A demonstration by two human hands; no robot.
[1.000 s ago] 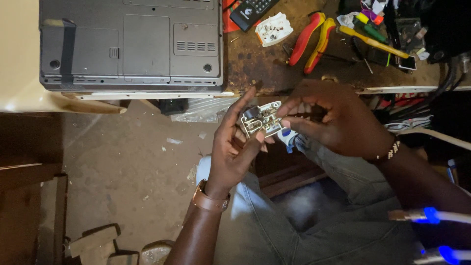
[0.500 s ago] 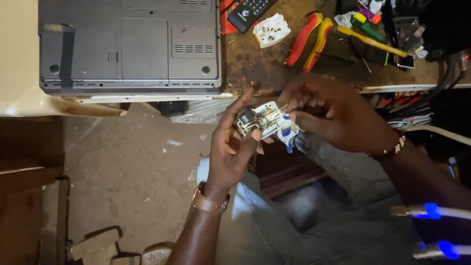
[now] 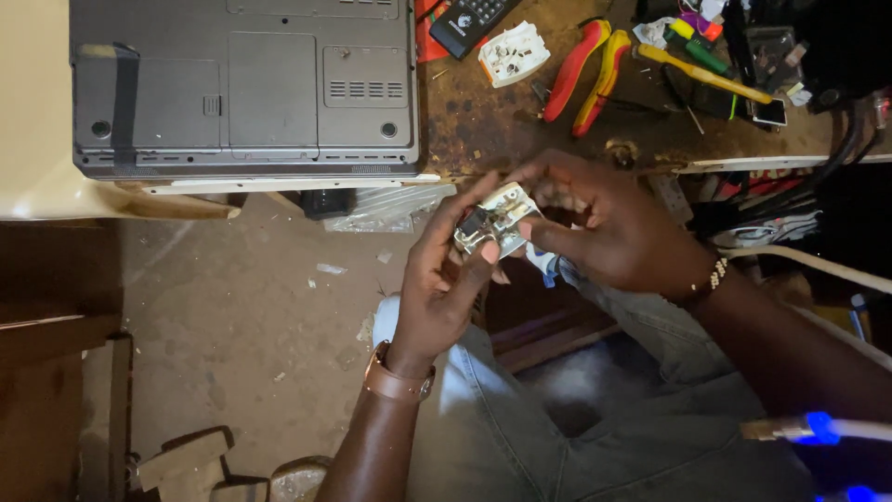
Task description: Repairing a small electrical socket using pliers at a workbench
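Note:
Both of my hands hold a small white circuit board with dark parts on it, just below the workbench edge. My left hand grips it from below and the left, thumb and fingers on its edge; a brown watch strap is on that wrist. My right hand pinches its right side from above; a beaded bracelet sits on that wrist. Something small and blue-white shows under my right hand, mostly hidden. My knees in grey jeans are beneath.
A grey laptop lies bottom-up on the rusty workbench. Beside it are a white plug, red-handled pliers, a yellow screwdriver, a remote and cables. A dusty concrete floor and wood blocks lie at the lower left.
The board and both hands have shifted slightly; my right fingers have closed in on the board's right edge. The view has moved a little.

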